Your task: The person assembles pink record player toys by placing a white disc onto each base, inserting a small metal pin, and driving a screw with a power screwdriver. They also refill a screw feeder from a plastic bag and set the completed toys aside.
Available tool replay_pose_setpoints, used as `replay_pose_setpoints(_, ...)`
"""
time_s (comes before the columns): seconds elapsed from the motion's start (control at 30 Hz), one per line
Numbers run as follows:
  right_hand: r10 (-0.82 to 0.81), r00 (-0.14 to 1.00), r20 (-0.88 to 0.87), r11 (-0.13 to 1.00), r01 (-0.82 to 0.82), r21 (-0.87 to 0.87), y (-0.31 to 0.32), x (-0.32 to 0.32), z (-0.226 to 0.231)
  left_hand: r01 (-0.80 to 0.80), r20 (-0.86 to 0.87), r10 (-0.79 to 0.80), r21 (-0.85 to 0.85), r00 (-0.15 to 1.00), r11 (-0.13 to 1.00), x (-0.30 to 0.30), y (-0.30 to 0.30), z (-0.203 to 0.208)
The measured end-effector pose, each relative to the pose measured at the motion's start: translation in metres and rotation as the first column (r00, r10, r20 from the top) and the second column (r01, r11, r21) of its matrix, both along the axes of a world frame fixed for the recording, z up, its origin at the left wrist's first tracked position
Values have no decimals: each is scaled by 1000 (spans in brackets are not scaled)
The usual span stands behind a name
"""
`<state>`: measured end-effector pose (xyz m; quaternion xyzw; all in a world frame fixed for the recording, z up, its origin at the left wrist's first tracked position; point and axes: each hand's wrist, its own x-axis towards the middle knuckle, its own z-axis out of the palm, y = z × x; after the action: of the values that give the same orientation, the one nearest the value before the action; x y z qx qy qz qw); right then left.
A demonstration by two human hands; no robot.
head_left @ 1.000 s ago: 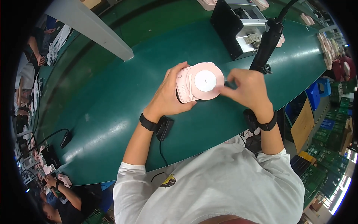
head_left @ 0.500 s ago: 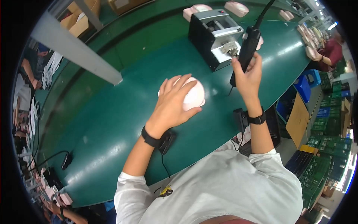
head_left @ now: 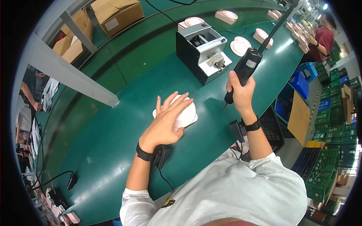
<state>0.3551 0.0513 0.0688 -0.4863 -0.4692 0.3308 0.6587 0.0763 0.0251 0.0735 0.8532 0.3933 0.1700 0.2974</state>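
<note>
Right fingers (head_left: 234, 79) round screwdriver (head_left: 248, 66); left fingers (head_left: 181, 107) on pink case (head_left: 187, 116); crate (head_left: 318, 190) contents unclear

The left hand (head_left: 164, 122) hides the eight-o'clock side of the pale pink case (head_left: 187, 116); toward one o'clock, the top edge cuts off the cable (head_left: 279, 27) of the black tool (head_left: 246, 68).

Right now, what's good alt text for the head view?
A person's right hand holds a black corded tool; their left hand spreads over a pale pink device on a green table, near a black-and-silver machine.
</note>
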Motion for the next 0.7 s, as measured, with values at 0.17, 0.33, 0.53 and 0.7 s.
replay_pose_setpoints(0.17,119,992,36,990,-122,65,-1,15,2,-19,39,19,5,999,1000,0,6,-1)
replay_pose_setpoints(0.33,62,997,42,983,-69,169,10,35,42,-73,29,73,24,997,997,-5,6,-1)
replay_pose_setpoints(0.53,216,976,5,869,-195,455,74,43,82,-68,-51,65,-44,997,997,-4,1,3)
replay_pose_setpoints(0.7,253,966,56,884,-255,392,101,43,70,-36,-5,36,24,999,999,12,-6,4)
